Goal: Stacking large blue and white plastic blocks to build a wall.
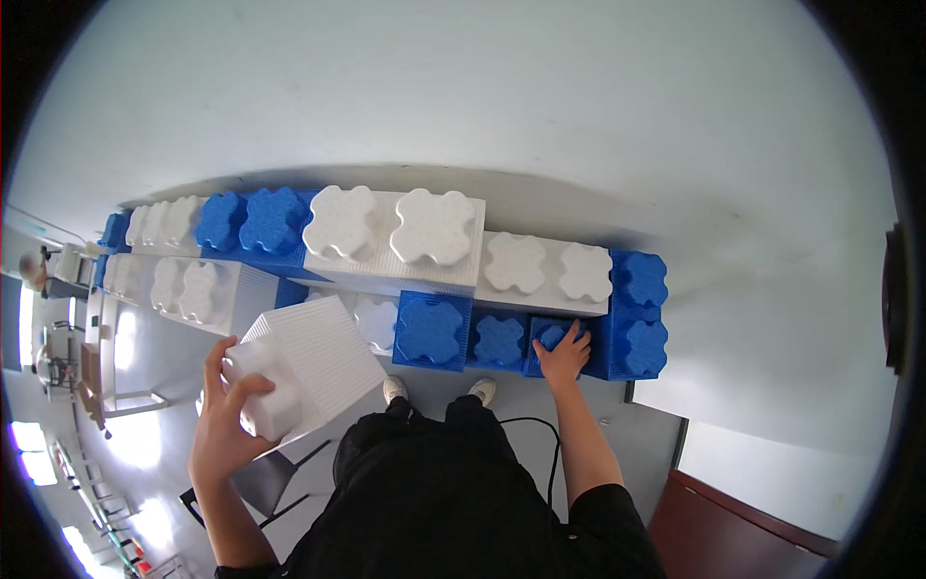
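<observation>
My left hand (235, 405) grips a large white foam building block (318, 362) by its rounded studs, holding it tilted in the air left of my legs. My right hand (568, 354) rests on the stud of a blue block (537, 362) low in the front row, its fingers spread over the stud. Left of that hand sit another blue block (499, 340) and a taller blue block (431, 329). Right of it stands a blue block (640, 315) with two studs showing. Behind it lies a white block (548, 268).
Stacked white blocks (394, 224) and blue blocks (253, 221) run along a pale wall (463, 87). A grey chair (264, 485) stands behind the held block at lower left. A black cable (553, 449) hangs by my right side. A dark red cabinet (723, 521) is at lower right.
</observation>
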Available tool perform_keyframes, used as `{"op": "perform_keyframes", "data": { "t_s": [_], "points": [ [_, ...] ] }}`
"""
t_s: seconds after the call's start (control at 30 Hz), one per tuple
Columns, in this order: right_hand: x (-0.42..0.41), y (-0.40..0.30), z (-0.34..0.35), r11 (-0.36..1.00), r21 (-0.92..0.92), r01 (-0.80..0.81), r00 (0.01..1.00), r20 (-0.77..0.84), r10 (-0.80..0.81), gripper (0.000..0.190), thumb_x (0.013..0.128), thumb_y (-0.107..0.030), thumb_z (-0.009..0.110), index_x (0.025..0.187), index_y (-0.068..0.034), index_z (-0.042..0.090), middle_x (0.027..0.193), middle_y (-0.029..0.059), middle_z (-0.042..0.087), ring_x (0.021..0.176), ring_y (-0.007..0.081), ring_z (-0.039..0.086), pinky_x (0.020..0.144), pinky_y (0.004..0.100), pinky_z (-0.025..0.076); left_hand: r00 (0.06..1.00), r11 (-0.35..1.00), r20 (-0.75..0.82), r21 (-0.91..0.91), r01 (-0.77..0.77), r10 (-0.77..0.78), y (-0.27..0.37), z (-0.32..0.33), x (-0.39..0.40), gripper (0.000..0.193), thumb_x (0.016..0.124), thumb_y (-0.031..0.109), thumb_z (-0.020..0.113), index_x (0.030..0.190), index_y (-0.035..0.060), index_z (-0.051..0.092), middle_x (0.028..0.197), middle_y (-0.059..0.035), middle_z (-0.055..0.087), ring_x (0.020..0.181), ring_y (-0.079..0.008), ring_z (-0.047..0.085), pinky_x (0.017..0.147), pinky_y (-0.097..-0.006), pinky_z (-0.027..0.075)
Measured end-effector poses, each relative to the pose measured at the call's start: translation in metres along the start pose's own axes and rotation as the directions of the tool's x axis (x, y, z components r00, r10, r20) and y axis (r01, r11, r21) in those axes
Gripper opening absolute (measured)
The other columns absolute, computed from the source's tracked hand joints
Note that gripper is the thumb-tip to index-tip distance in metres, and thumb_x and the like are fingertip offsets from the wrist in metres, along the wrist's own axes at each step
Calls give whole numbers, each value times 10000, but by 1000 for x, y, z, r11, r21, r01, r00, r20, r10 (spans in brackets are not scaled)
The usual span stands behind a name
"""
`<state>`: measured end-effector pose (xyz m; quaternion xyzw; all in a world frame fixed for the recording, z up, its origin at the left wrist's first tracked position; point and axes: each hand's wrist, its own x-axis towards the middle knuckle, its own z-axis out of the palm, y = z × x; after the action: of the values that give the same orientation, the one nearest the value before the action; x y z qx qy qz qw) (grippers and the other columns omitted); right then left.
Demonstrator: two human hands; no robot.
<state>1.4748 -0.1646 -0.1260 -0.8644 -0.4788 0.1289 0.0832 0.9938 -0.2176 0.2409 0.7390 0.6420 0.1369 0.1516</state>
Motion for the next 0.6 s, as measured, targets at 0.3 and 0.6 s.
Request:
{"op": "perform_keyframes", "data": {
  "t_s": [0.3,0.6],
  "points": [
    [12,-8,9,990,-137,-27,999,27,31,1230,761,-657,785,1596,34,203,1532,324,363,1315,498,480,1124,575,391,995,995,11,14,98,-98,8,0,-8,689,484,98,925,1102,198,635,1556,-212,345,1326,-501,488,1080,-543,453],
    [15,-19,12,978,-201,-60,997,41,69,1257,759,-615,806,1600,63,165,1555,304,355,1322,475,493,1138,546,385,982,993,152,0,114,-113,18,18,-1,652,493,111,926,1089,215,685,1584,-209,340,1382,-500,435,1119,-575,407]
  ]
}}
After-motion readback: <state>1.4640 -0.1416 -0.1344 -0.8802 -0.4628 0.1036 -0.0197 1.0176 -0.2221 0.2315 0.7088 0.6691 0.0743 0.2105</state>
